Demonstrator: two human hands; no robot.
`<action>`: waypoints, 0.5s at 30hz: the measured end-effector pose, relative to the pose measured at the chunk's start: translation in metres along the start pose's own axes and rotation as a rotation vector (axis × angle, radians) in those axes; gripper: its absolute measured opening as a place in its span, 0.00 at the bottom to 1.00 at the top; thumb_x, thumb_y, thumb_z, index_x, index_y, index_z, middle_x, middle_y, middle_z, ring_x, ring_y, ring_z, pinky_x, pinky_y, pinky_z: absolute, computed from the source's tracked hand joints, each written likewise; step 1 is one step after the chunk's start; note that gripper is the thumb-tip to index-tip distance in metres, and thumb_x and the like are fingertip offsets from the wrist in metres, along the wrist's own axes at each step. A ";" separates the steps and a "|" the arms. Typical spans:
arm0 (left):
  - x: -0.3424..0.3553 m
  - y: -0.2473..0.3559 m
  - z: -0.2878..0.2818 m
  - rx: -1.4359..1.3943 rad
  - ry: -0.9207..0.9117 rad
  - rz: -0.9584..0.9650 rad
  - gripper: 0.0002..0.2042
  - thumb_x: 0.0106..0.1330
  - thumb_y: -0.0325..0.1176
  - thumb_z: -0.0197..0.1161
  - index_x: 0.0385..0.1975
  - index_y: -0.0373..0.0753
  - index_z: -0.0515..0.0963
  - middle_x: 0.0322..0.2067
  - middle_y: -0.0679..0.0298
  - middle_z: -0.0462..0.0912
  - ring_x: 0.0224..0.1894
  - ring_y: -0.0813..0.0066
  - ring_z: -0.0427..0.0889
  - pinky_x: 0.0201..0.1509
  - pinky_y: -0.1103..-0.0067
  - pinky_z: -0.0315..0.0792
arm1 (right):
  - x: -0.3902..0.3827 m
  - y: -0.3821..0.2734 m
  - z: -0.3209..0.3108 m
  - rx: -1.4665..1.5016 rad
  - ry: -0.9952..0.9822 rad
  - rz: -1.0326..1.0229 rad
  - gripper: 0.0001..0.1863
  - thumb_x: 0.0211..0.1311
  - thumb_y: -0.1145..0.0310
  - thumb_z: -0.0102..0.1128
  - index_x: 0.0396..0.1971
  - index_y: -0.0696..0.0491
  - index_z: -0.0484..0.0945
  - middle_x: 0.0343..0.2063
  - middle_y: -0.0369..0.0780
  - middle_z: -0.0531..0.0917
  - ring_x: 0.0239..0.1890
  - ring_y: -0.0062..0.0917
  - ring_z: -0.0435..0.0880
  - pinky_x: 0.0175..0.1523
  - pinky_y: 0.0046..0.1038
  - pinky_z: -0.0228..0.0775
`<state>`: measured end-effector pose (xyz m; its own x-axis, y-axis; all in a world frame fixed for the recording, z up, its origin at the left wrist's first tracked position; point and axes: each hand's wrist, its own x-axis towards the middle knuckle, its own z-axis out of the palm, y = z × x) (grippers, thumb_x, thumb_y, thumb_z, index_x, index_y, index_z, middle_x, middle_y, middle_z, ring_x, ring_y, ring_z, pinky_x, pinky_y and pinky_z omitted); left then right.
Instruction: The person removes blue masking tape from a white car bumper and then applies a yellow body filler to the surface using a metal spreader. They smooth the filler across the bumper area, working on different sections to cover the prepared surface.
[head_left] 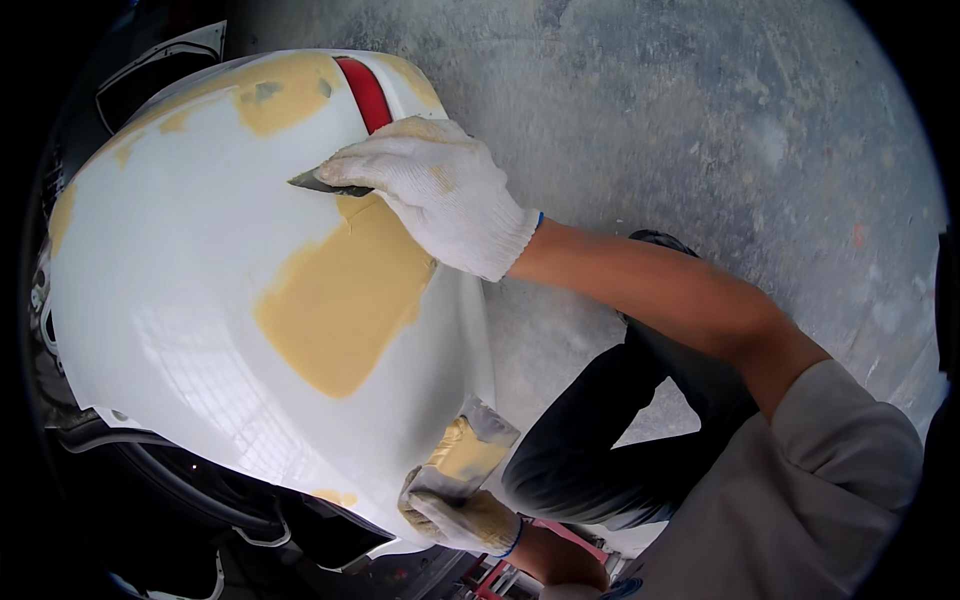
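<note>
A curved white car body panel (200, 250), apparently a bumper, fills the left half of the view. A broad patch of yellow-beige putty (345, 300) covers its middle. My right hand (430, 190), in a white knit glove, is closed on a thin dark putty spreader (330, 184). The spreader lies against the panel at the patch's upper end. Low in the view, my left hand (465, 522), also gloved and stained, grips a flat grey putty plate (495, 425). A lump of the same putty sits on it. The plate is close to the panel's lower right edge.
A red strip (366, 95) is set in the panel's upper part, with more putty patches (285, 95) around it. Grey concrete floor (640, 110) extends to the right. My bent leg (590, 430) is beside the panel. Red metal parts (500, 578) show below my left hand.
</note>
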<state>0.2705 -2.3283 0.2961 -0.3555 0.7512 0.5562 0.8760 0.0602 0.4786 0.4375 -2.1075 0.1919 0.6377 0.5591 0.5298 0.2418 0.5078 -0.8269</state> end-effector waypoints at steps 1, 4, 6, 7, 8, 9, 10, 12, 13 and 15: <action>-0.001 -0.002 -0.002 0.048 -0.014 0.027 0.24 0.73 0.51 0.49 0.39 0.29 0.71 0.38 0.55 0.73 0.40 0.68 0.73 0.47 0.76 0.71 | -0.009 -0.008 0.003 0.005 -0.006 0.016 0.15 0.57 0.72 0.56 0.42 0.42 0.84 0.41 0.30 0.85 0.47 0.25 0.80 0.55 0.31 0.69; -0.002 0.003 0.001 0.031 -0.016 0.007 0.24 0.73 0.51 0.49 0.39 0.29 0.71 0.38 0.55 0.73 0.40 0.68 0.73 0.47 0.76 0.70 | -0.012 -0.009 -0.005 0.072 -0.056 0.031 0.14 0.58 0.72 0.55 0.41 0.43 0.84 0.41 0.29 0.85 0.46 0.26 0.80 0.54 0.31 0.70; -0.002 0.002 0.000 0.009 -0.003 -0.011 0.24 0.73 0.51 0.48 0.39 0.29 0.71 0.37 0.55 0.73 0.40 0.68 0.73 0.47 0.76 0.70 | -0.004 0.000 -0.007 0.080 -0.063 0.012 0.14 0.59 0.72 0.55 0.41 0.44 0.84 0.41 0.29 0.85 0.46 0.26 0.81 0.53 0.31 0.71; -0.003 0.000 0.000 0.001 -0.002 -0.013 0.24 0.73 0.51 0.48 0.39 0.29 0.71 0.37 0.55 0.73 0.40 0.68 0.73 0.47 0.76 0.70 | 0.002 0.010 -0.005 0.051 -0.046 -0.007 0.14 0.59 0.72 0.55 0.42 0.44 0.84 0.41 0.30 0.85 0.46 0.26 0.81 0.53 0.31 0.71; -0.001 -0.004 -0.002 0.011 -0.002 -0.002 0.24 0.73 0.51 0.49 0.39 0.29 0.71 0.37 0.56 0.73 0.40 0.68 0.73 0.47 0.76 0.70 | 0.005 0.015 -0.002 0.026 -0.029 -0.023 0.14 0.58 0.72 0.55 0.42 0.44 0.84 0.41 0.30 0.85 0.46 0.26 0.81 0.53 0.31 0.71; -0.001 -0.008 -0.004 0.011 -0.006 0.003 0.24 0.73 0.51 0.49 0.40 0.29 0.71 0.38 0.56 0.73 0.40 0.68 0.73 0.47 0.76 0.70 | 0.001 0.010 0.001 0.068 -0.037 -0.006 0.14 0.56 0.73 0.57 0.42 0.44 0.84 0.41 0.29 0.85 0.47 0.27 0.81 0.52 0.32 0.72; -0.001 -0.011 -0.006 0.012 -0.009 0.008 0.24 0.73 0.51 0.49 0.40 0.29 0.71 0.38 0.56 0.73 0.40 0.69 0.73 0.47 0.76 0.70 | -0.008 0.002 0.001 0.088 -0.039 0.008 0.15 0.56 0.73 0.58 0.42 0.44 0.84 0.41 0.29 0.85 0.47 0.27 0.81 0.53 0.32 0.72; -0.003 -0.011 -0.006 -0.016 -0.020 -0.001 0.24 0.73 0.51 0.49 0.40 0.29 0.71 0.38 0.56 0.73 0.40 0.68 0.73 0.47 0.76 0.70 | -0.035 -0.012 -0.003 0.126 -0.045 0.029 0.16 0.55 0.74 0.58 0.42 0.44 0.84 0.41 0.29 0.85 0.47 0.28 0.80 0.54 0.32 0.71; -0.005 -0.012 -0.005 -0.031 -0.024 -0.010 0.24 0.73 0.51 0.50 0.41 0.29 0.71 0.38 0.56 0.73 0.40 0.68 0.73 0.47 0.76 0.70 | -0.046 -0.016 -0.009 0.127 -0.134 0.034 0.21 0.50 0.77 0.63 0.46 0.44 0.83 0.46 0.33 0.83 0.50 0.30 0.80 0.58 0.33 0.70; -0.006 -0.011 -0.004 -0.053 -0.021 -0.026 0.24 0.72 0.51 0.51 0.41 0.30 0.71 0.39 0.56 0.73 0.41 0.68 0.73 0.47 0.75 0.70 | -0.066 -0.027 -0.017 0.126 -0.168 0.055 0.21 0.51 0.76 0.63 0.46 0.43 0.83 0.47 0.33 0.82 0.50 0.29 0.79 0.59 0.35 0.69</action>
<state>0.2620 -2.3359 0.2906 -0.3705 0.7633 0.5292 0.8479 0.0453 0.5283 0.4018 -2.1696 0.1764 0.5140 0.6841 0.5176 0.1098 0.5460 -0.8306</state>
